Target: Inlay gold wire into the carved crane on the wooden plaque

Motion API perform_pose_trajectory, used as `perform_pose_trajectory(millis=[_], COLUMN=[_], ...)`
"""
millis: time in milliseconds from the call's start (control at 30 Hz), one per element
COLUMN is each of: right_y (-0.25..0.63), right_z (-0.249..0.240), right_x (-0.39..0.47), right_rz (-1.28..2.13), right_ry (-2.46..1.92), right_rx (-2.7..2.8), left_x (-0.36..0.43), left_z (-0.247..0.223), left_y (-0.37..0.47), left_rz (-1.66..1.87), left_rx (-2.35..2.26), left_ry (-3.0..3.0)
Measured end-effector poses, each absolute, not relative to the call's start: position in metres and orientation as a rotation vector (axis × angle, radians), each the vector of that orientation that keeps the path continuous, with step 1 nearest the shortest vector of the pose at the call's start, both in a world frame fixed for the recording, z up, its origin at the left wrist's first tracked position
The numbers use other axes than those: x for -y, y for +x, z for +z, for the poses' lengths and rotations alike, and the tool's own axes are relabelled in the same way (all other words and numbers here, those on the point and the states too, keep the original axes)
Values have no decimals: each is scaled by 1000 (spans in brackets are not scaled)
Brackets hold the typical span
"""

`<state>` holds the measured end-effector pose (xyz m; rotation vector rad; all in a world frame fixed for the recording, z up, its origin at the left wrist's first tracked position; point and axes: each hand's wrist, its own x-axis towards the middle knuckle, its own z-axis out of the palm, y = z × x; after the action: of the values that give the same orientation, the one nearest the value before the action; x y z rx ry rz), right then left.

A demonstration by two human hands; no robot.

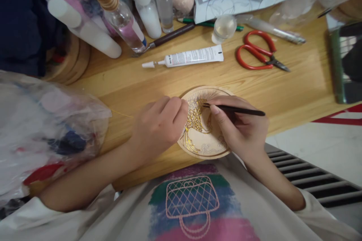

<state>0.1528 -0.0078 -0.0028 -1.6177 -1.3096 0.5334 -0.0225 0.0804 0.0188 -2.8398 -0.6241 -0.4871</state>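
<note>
A round pale wooden plate lies near the table's front edge, with gold wire shapes on its left part and thin drawn lines elsewhere. My right hand grips black tweezers, their tips touching the upper middle of the gold pattern. Curled at the plate's left edge, my left hand has its fingers pressed together. A thin yellow thread runs from behind that hand toward the left; whether the fingertips pinch it is hidden.
Beyond the plate lie a white tube, red-handled cutters and a small clear cup. Bottles and papers line the back. A plastic bag is at left, a dark green-edged device at right.
</note>
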Motion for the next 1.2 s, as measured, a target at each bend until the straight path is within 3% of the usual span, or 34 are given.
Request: perform_pose_trajectory(millis=[1200], right_y=[150], right_z=[-3], right_x=[8], right_rz=[519], right_ry=[-1624], right_rx=[1293], left_x=[-78], left_z=[13], left_y=[-19], left_rz=[-514], left_rx=[683], left_ry=[-2839])
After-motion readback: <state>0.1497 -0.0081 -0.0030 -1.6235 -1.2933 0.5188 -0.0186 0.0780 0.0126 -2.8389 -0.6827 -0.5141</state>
